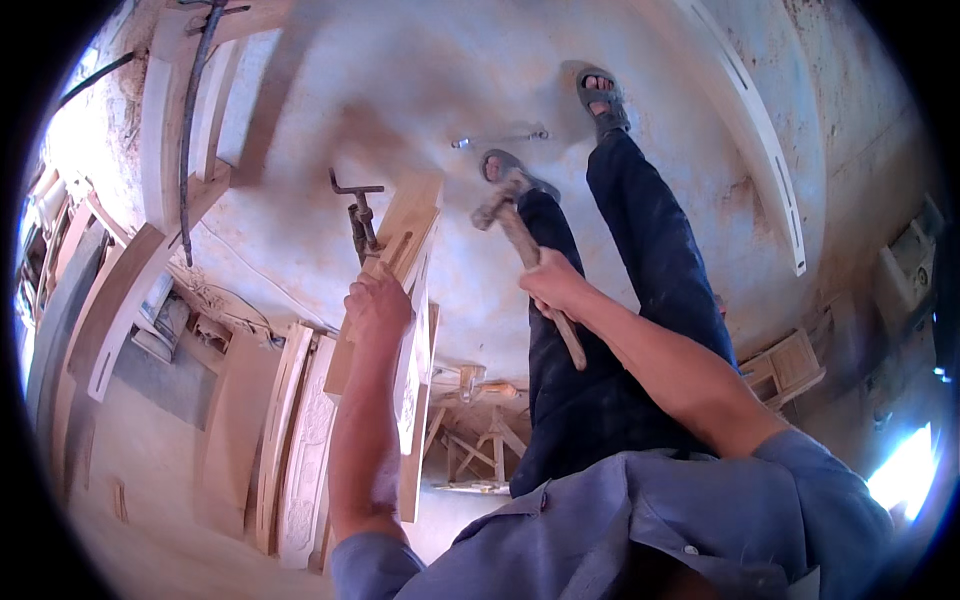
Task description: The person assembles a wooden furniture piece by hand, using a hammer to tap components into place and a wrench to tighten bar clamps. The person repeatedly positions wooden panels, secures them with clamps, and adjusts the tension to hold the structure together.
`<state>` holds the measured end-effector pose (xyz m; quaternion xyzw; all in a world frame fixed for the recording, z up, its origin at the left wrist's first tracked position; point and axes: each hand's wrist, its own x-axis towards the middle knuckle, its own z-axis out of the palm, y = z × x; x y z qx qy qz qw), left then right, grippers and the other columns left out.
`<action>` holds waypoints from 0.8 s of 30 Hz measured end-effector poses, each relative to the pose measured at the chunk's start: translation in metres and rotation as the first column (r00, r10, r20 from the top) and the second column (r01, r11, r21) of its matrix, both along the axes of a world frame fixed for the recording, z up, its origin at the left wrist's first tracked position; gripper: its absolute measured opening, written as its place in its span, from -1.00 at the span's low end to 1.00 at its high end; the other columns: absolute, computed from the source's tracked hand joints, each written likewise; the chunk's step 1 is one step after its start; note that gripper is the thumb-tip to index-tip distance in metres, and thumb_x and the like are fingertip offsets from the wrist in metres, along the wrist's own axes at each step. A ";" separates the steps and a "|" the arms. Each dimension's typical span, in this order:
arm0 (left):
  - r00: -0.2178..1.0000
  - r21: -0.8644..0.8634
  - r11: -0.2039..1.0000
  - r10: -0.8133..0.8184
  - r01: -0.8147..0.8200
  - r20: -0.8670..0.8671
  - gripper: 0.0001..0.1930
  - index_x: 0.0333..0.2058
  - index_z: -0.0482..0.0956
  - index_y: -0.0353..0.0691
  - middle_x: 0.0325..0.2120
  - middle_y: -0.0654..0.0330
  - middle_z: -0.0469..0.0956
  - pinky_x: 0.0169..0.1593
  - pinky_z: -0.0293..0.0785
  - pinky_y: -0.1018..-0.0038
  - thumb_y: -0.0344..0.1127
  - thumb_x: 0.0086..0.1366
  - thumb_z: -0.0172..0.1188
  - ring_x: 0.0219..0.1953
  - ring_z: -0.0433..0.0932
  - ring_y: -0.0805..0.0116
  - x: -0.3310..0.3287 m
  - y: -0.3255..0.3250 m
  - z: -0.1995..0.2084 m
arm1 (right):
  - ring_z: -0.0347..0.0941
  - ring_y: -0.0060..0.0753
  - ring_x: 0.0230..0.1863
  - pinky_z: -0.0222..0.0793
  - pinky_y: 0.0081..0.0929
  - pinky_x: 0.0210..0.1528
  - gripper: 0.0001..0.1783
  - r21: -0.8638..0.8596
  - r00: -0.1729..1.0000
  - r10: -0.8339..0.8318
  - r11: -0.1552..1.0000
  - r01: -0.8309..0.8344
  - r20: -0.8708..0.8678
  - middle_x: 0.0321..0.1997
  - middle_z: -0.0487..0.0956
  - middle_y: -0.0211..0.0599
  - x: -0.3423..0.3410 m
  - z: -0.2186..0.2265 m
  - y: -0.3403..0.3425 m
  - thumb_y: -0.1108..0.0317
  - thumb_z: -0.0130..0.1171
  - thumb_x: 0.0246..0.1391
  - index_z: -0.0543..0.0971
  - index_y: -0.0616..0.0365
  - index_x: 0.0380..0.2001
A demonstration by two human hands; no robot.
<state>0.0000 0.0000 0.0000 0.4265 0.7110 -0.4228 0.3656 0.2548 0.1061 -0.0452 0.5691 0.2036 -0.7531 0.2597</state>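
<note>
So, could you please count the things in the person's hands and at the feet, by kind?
Hammer, in the right hand: 1
Wooden panel, held by the left hand: 1
Metal clamp on the panel: 1
Metal wrench on the floor: 1
Sandals: 2
Total: 6

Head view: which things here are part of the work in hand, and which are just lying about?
In hand:
right hand gripping wooden-handled hammer
left hand steadying upright pale wooden panel
dark metal clamp on the panel

Lying about:
silver metal wrench on the floor
carved wooden panels leaning at left
</note>
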 end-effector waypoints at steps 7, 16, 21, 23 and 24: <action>0.999 -0.053 0.997 0.050 -0.049 0.016 -0.65 0.03 0.42 -0.38 -0.16 -0.15 0.52 -0.02 0.46 0.21 -0.30 0.35 -0.03 -0.06 0.54 -0.02 0.010 0.016 -0.011 | 0.59 0.13 -0.52 0.53 -0.12 -0.41 -0.59 0.584 0.869 0.487 0.732 -0.351 -0.088 -0.44 0.58 0.28 -0.083 -0.062 -0.044 0.45 0.04 -0.06 0.38 0.55 -0.15; 1.000 -0.086 0.996 0.024 -0.023 0.012 -0.56 0.07 0.39 -0.36 -0.13 -0.12 0.52 0.00 0.43 0.26 -0.24 0.27 0.09 -0.05 0.54 0.02 0.015 0.003 0.005 | 0.40 -0.32 -0.66 0.37 -0.30 -0.64 -0.73 0.242 0.979 0.201 0.952 -0.189 -0.024 -0.57 0.50 -0.18 -0.030 -0.101 0.119 0.29 0.24 -0.05 0.55 0.32 -0.37; 0.993 -0.074 0.990 0.118 -0.120 -0.022 -0.51 0.10 0.38 -0.37 -0.10 -0.05 0.53 0.00 0.43 0.25 -0.25 0.25 0.14 -0.04 0.53 0.07 0.009 0.004 -0.007 | 0.43 -0.28 -0.50 0.38 -0.30 -0.47 -0.71 0.694 0.889 0.288 0.556 -0.457 0.356 -0.45 0.50 -0.13 0.086 -0.087 0.303 0.33 0.17 0.00 0.50 0.31 -0.25; 0.993 -0.057 0.992 0.111 -0.113 -0.037 -0.53 0.11 0.39 -0.37 -0.11 -0.02 0.53 -0.02 0.45 0.26 -0.27 0.26 0.13 -0.06 0.54 0.10 0.012 0.001 -0.007 | 0.44 -0.26 -0.43 0.39 -0.30 -0.40 -0.70 0.752 0.825 0.247 0.339 -0.565 0.508 -0.40 0.50 -0.12 0.100 -0.086 0.332 0.34 0.14 0.01 0.47 0.31 -0.21; 0.996 -0.033 0.996 0.079 -0.081 -0.035 -0.54 0.11 0.39 -0.36 -0.12 -0.01 0.54 -0.04 0.47 0.27 -0.28 0.27 0.12 -0.07 0.55 0.11 0.012 0.001 -0.006 | 0.45 -0.25 -0.40 0.39 -0.31 -0.37 -0.69 0.749 0.793 0.222 0.261 -0.609 0.568 -0.37 0.50 -0.11 0.092 -0.087 0.321 0.35 0.13 0.02 0.46 0.30 -0.18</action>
